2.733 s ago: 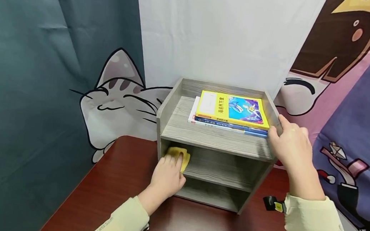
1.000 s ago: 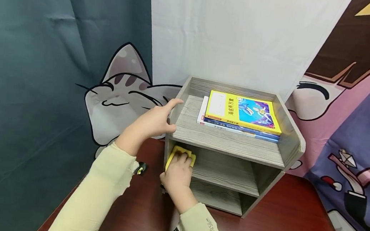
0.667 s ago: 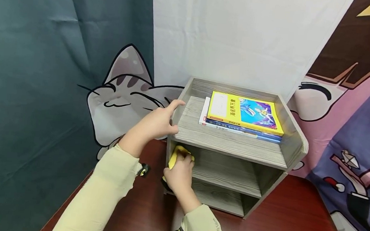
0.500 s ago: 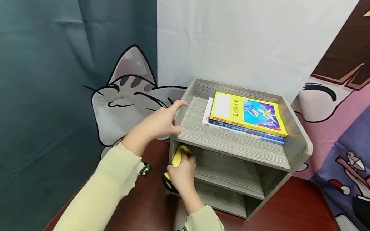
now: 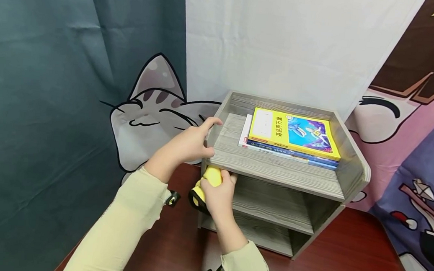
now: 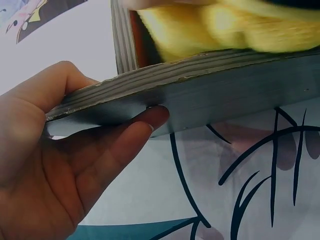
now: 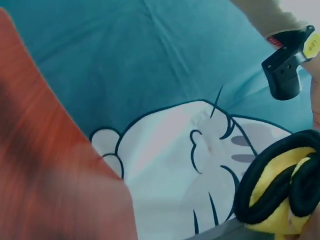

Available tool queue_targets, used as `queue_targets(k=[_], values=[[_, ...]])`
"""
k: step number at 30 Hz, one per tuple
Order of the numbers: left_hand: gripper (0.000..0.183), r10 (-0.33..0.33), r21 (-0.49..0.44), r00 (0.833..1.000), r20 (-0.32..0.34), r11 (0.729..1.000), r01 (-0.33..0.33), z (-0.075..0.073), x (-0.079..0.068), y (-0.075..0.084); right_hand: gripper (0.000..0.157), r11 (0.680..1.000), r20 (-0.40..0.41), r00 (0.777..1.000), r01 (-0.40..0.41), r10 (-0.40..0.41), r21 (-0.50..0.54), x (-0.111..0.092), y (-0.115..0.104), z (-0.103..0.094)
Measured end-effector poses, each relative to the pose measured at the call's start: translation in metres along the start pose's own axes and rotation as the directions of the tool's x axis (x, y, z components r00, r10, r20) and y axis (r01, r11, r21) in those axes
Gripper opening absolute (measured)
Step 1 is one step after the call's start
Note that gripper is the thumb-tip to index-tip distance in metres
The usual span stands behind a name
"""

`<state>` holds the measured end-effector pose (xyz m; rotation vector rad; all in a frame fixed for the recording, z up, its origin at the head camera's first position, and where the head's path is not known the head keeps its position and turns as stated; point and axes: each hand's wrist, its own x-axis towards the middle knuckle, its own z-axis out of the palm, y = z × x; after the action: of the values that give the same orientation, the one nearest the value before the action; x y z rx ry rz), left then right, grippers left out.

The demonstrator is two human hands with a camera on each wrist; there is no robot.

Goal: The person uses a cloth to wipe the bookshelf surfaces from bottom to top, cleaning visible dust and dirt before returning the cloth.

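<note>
A small grey wood-grain shelf stands on the table. My left hand grips its left side panel near the top, and in the left wrist view the thumb and fingers lie on opposite faces of the board. Just below, my right hand holds a folded yellow cloth with black edging at the panel's front edge, by the upper opening. The cloth looks blurred in the left wrist view. In the right wrist view its rolled black border shows, while most of the right hand is out of frame.
Several books lie stacked at the right of the shelf's top, a yellow one uppermost. The dark red table extends on both sides of the shelf. Printed curtains hang close behind.
The cloth has passed from my left hand to my right. My left hand has gone to the left panel; my right has left the right panel. Lately the cloth came forward out of the upper opening.
</note>
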<state>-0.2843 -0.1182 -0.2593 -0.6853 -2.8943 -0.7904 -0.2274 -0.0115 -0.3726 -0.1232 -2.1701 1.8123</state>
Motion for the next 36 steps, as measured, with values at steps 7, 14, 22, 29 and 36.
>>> queue_targets(k=[7, 14, 22, 29, 36], values=[[0.071, -0.02, -0.011, 1.0, 0.01, 1.0, 0.02, 0.001, 0.0, 0.002, 0.055, 0.879, 0.046, 0.993, -0.119, 0.111, 0.462, -0.002, 0.008, -0.001], [0.071, -0.004, 0.006, 1.0, -0.002, 1.0, 0.004, 0.0, 0.001, 0.003, 0.044, 0.953, 0.045, 0.999, 0.003, -0.017, 0.302, -0.007, 0.017, -0.003], [0.071, 0.004, 0.013, 1.0, -0.008, 1.0, -0.004, -0.003, 0.0, 0.006, 0.021, 0.951, 0.081, 0.976, 0.216, -0.203, -0.221, -0.004, 0.014, -0.003], [0.072, -0.007, 0.01, 1.0, 0.002, 1.0, 0.007, -0.002, 0.0, 0.005, 0.017, 0.856, 0.131, 0.959, 0.282, -0.249, -0.434, -0.004, 0.019, -0.005], [0.072, -0.016, 0.012, 1.0, -0.001, 1.0, 0.016, 0.0, 0.0, 0.002, 0.037, 0.782, 0.18, 0.948, 0.319, -0.263, -0.536, -0.007, 0.042, -0.001]])
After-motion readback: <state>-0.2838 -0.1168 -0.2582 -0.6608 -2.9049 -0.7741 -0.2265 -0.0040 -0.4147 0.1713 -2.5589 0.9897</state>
